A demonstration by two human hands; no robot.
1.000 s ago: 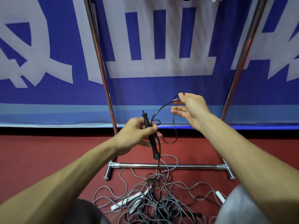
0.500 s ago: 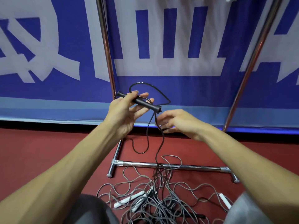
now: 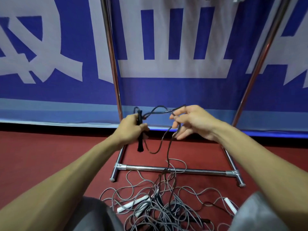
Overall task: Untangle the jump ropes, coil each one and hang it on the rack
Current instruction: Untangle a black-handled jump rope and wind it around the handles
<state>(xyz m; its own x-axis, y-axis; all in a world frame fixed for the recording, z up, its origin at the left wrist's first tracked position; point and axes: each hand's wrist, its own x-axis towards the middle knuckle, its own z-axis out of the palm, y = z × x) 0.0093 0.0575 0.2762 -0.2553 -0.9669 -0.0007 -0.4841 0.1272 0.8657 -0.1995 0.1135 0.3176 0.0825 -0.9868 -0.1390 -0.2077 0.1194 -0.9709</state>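
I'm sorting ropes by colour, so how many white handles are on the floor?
3. Two white handles lie side by side at the left of the pile, a third at its right edge. Others may be buried.

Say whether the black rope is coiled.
Not coiled: the black rope sags loosely between left hand and right hand, then trails into the floor pile.

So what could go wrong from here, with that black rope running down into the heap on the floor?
1. The black rope drops from the right hand into the tangled pile; pulling up could tighten a knot or drag grey ropes along.
2. It crosses the rack's bottom bar and might snag there.
3. The loose loop beside the black handle in the left hand could slip free.
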